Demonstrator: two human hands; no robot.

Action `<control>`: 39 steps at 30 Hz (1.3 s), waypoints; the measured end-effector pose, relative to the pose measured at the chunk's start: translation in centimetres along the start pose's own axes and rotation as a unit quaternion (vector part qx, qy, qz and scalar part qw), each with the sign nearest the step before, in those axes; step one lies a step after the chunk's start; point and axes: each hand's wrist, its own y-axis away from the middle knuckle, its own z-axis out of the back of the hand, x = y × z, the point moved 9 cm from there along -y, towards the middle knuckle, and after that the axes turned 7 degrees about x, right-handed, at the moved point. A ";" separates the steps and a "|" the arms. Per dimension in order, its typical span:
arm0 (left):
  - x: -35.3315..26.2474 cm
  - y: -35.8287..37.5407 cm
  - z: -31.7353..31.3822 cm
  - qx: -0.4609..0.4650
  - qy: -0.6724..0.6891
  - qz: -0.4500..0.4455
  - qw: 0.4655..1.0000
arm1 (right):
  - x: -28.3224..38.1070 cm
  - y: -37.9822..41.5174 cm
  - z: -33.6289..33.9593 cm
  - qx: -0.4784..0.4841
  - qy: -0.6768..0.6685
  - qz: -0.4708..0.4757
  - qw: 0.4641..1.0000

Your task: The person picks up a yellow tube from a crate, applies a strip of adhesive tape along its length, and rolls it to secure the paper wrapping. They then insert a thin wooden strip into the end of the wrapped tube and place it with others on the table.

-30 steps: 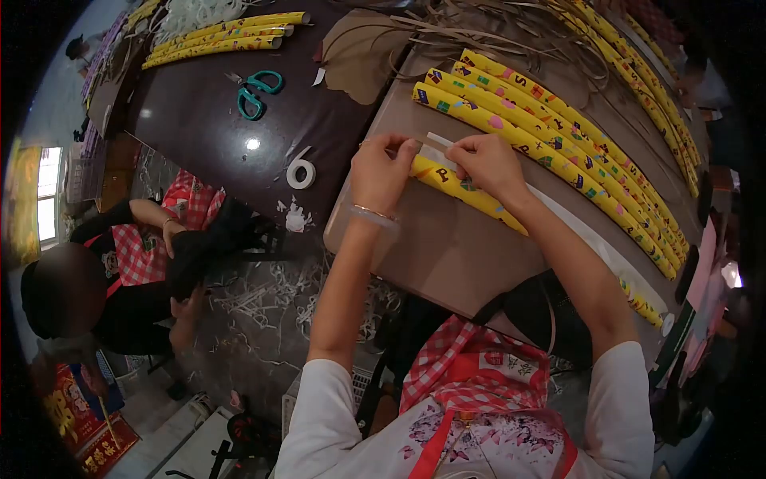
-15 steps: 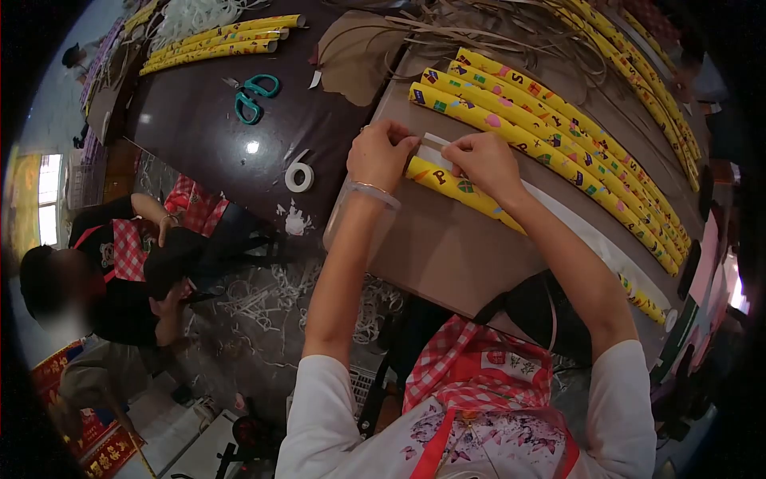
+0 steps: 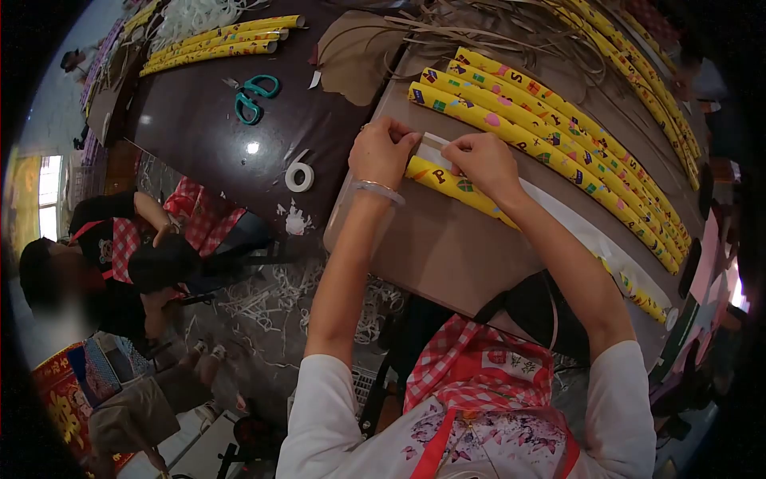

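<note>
A partly rolled sheet of yellow printed wrapping paper (image 3: pixel 459 188) lies at the near edge of the table, its white underside (image 3: pixel 562 211) showing along the far side. My left hand (image 3: pixel 381 153) is closed in a pinch at the left end of this sheet. Beside it, my right hand (image 3: pixel 483 160) pinches too, its fingers low over the roll. A short narrow strip of tape (image 3: pixel 433 145) runs between the two sets of fingertips, above the white paper. Exactly how the fingers grip it is partly hidden.
Several finished yellow paper tubes (image 3: pixel 542 152) lie just beyond the sheet. Teal-handled scissors (image 3: pixel 254 97) and a white tape roll (image 3: pixel 299 176) rest on the dark table at left. Brown paper strips (image 3: pixel 479 32) are heaped behind. A person in a checked apron (image 3: pixel 128 247) sits at left.
My hands keep almost the same pinch and place. My left wrist has shifted slightly. At left, the seated person's arms have moved, and another person's legs show more below.
</note>
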 end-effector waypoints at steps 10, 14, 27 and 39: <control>0.2 -0.4 -0.3 0.029 -0.004 0.008 1.000 | -0.1 0.0 0.0 -0.009 0.004 0.005 1.000; -0.1 -0.2 -0.1 0.022 -0.008 0.003 1.000 | -0.1 0.0 -0.1 -0.009 0.008 0.009 1.000; -2.0 -0.5 -0.4 0.022 -0.045 -0.093 0.994 | -0.1 -0.1 -0.1 -0.033 0.028 0.017 0.999; -2.5 -0.6 -0.3 0.055 -0.096 -0.056 0.992 | -0.2 -0.2 -0.2 -0.036 0.037 0.023 0.998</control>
